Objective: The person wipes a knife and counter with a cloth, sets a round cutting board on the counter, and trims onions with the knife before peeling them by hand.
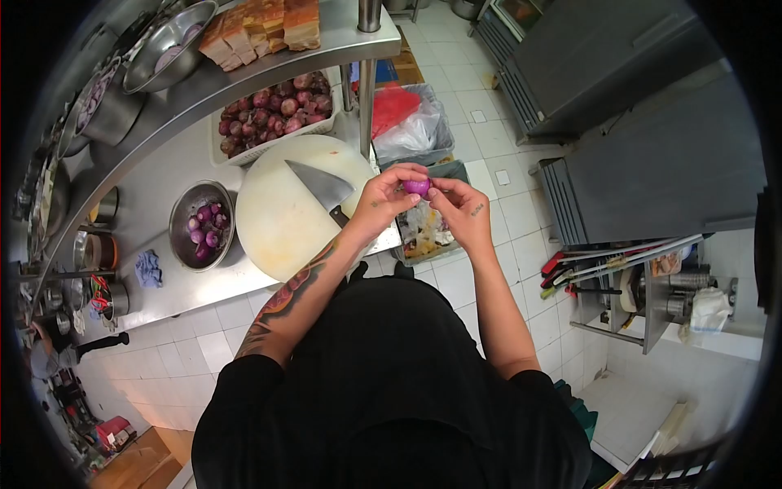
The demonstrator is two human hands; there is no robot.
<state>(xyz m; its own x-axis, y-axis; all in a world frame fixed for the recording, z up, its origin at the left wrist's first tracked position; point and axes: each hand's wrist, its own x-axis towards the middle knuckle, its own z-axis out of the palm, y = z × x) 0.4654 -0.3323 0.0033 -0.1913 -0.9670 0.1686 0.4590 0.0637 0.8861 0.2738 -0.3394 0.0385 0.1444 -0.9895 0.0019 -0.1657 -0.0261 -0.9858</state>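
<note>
Between my two hands is a small purple onion (417,187), above a bin of peelings (428,224). My left hand (388,196) is closed around its left side, and the fingertips of my right hand (459,205) pinch it from the right. Just left of my left hand, a knife (322,186) lies on the round white cutting board (273,208), its black handle near my wrist. A metal bowl (180,236) with several purple onions (209,231) stands left of the board. Behind the board, a white crate (279,140) holds many unpeeled red onions (277,112).
An overhead steel shelf (155,122) bears slabs of meat (261,33) and a metal bowl (169,47). A blue cloth (149,269) lies on the counter. Beyond my hands stands a plastic-lined bin (415,122). Dark cabinets (603,65) are at the right; another person (53,350) is far left.
</note>
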